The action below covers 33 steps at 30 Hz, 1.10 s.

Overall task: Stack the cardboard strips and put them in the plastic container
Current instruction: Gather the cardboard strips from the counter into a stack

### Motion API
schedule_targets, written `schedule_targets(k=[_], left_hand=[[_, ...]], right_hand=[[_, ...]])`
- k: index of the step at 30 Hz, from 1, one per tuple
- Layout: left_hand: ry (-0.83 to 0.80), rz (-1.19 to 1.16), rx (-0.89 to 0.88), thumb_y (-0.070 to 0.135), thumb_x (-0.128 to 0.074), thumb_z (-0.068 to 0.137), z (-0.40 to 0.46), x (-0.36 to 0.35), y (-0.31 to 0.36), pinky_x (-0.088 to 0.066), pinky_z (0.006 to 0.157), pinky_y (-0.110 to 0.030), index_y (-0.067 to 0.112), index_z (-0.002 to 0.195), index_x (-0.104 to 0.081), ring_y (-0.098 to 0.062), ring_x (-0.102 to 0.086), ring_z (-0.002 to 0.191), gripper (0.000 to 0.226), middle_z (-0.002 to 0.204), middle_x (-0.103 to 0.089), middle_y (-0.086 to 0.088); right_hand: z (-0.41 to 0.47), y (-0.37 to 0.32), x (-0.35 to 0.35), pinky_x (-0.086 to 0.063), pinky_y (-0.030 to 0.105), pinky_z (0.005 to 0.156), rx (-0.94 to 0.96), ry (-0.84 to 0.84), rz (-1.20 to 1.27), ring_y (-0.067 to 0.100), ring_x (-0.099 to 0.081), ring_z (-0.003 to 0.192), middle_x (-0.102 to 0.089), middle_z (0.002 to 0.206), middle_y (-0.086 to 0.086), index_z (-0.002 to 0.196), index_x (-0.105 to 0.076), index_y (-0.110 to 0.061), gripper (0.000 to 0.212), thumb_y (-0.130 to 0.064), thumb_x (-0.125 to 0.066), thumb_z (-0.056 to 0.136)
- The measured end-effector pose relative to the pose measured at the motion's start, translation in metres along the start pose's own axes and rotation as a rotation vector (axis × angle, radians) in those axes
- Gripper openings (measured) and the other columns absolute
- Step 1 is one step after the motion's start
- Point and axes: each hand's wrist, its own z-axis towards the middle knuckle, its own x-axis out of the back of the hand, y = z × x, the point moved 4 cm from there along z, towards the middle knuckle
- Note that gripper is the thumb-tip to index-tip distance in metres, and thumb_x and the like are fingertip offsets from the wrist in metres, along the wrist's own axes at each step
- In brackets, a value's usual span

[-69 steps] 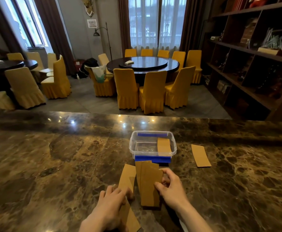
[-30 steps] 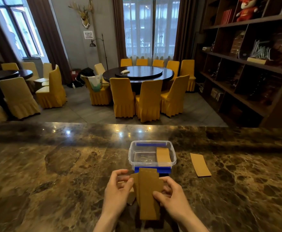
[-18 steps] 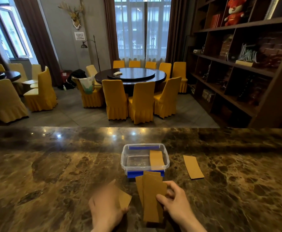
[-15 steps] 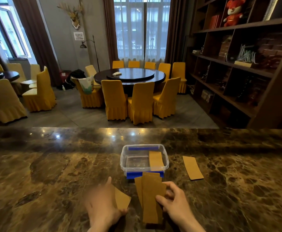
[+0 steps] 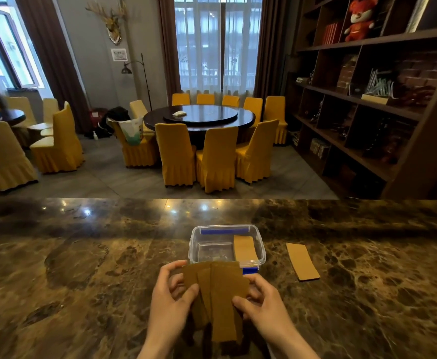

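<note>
Between both hands I hold a fanned bunch of brown cardboard strips (image 5: 221, 296), just above the marble counter. My left hand (image 5: 172, 304) pinches the bunch's left side, my right hand (image 5: 262, 305) grips its right edge. Just beyond the bunch stands a clear plastic container (image 5: 195, 251) with blue clips; one cardboard strip (image 5: 244, 248) leans inside at its right. A single loose strip (image 5: 302, 260) lies flat on the counter to the container's right.
The dark marble counter (image 5: 82, 268) stretches wide on both sides, its far edge (image 5: 134, 199) dropping to a dining room with yellow chairs. A wooden shelf unit (image 5: 367, 99) stands at the right beyond the counter.
My left hand came back from the counter at the left with another strip and joined it to the bunch held by my right hand. The bunch now sits closer to the container.
</note>
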Motion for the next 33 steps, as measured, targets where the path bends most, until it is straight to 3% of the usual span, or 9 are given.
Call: schedule_targets(k=[3,8,11,15,20,24,29,31,33], left_hand=[[-0.125,-0.090,-0.002,-0.002,-0.069,0.091,-0.001,-0.010,0.008,-0.064,0.074,-0.026,0.025,0.120,-0.058,-0.013,-0.078,0.093,0.041,0.097,-0.082,0.004],[-0.233,-0.045,-0.009,0.007,-0.092,0.070,-0.001,-0.026,0.007,-0.060,0.076,-0.022,0.032,0.118,-0.057,-0.012,-0.075,0.099,0.065,0.107,-0.076,0.002],[-0.269,-0.005,0.011,0.013,-0.097,0.064,-0.001,-0.044,0.001,-0.058,0.083,-0.028,0.036,0.112,-0.059,-0.011,-0.073,0.099,0.065,0.110,-0.074,0.005],[-0.308,0.013,0.079,0.020,-0.096,0.066,-0.005,-0.076,-0.008,-0.054,0.103,-0.050,0.028,0.121,-0.059,-0.021,-0.069,0.108,0.067,0.115,-0.072,-0.001],[-0.428,0.011,0.092,0.027,-0.094,0.067,-0.015,-0.132,0.005,-0.053,0.096,-0.036,0.039,0.112,-0.056,-0.005,-0.064,0.105,0.060,0.111,-0.068,0.015],[-0.482,0.008,0.161,0.022,-0.090,0.073,-0.013,-0.182,0.015,-0.051,0.104,-0.038,0.043,0.113,-0.052,-0.005,-0.062,0.109,0.059,0.113,-0.067,0.017],[-0.431,0.128,0.236,0.022,-0.083,0.083,0.011,-0.242,0.013,-0.062,0.082,-0.029,0.028,0.120,-0.056,-0.004,-0.074,0.086,0.047,0.096,-0.075,0.009],[-0.363,0.209,0.250,0.028,-0.084,0.082,0.023,-0.269,0.017,-0.061,0.084,-0.032,0.028,0.121,-0.057,-0.003,-0.071,0.084,0.047,0.093,-0.074,0.012],[-0.321,0.273,0.252,0.038,-0.082,0.081,0.036,-0.275,0.015,-0.056,0.085,-0.032,0.029,0.124,-0.055,-0.001,-0.066,0.085,0.052,0.093,-0.071,0.016]], right_hand=[[0.002,-0.005,-0.002,-0.056,0.018,0.068,0.032,0.043,0.028,0.011,-0.076,0.090,-0.082,0.096,-0.002,0.112,-0.063,-0.019,0.028,-0.001,-0.071,0.091],[-0.001,-0.009,-0.001,-0.057,0.020,0.066,0.003,0.034,0.080,0.018,-0.077,0.089,-0.082,0.097,0.004,0.115,-0.059,-0.014,0.028,0.003,-0.065,0.094],[-0.004,-0.008,0.003,-0.055,0.019,0.062,-0.015,0.061,0.087,0.012,-0.075,0.079,-0.082,0.095,0.008,0.116,-0.057,-0.014,0.029,0.003,-0.065,0.094],[-0.010,0.003,0.020,-0.052,0.017,0.060,-0.054,0.143,0.086,0.005,-0.070,0.069,-0.080,0.083,0.007,0.113,-0.055,-0.010,0.027,0.007,-0.063,0.093],[-0.020,0.012,0.074,-0.056,0.022,0.067,-0.108,0.248,0.147,0.014,-0.076,0.079,-0.082,0.089,0.009,0.114,-0.056,-0.012,0.034,0.001,-0.073,0.088],[-0.013,0.017,0.124,-0.060,0.029,0.075,-0.129,0.315,0.130,0.020,-0.078,0.092,-0.082,0.096,0.008,0.113,-0.059,-0.016,0.035,0.001,-0.074,0.087],[0.008,0.028,0.186,-0.063,0.034,0.071,-0.202,0.495,0.106,0.021,-0.076,0.088,-0.080,0.094,0.007,0.106,-0.060,-0.018,0.028,-0.001,-0.074,0.088],[0.027,0.031,0.214,-0.061,0.029,0.069,-0.251,0.493,0.091,0.017,-0.074,0.088,-0.077,0.097,0.004,0.108,-0.059,-0.019,0.028,-0.003,-0.072,0.089],[0.044,0.028,0.216,-0.061,0.036,0.082,-0.282,0.461,0.057,0.020,-0.071,0.097,-0.074,0.105,0.005,0.115,-0.056,-0.017,0.030,-0.004,-0.070,0.091]])
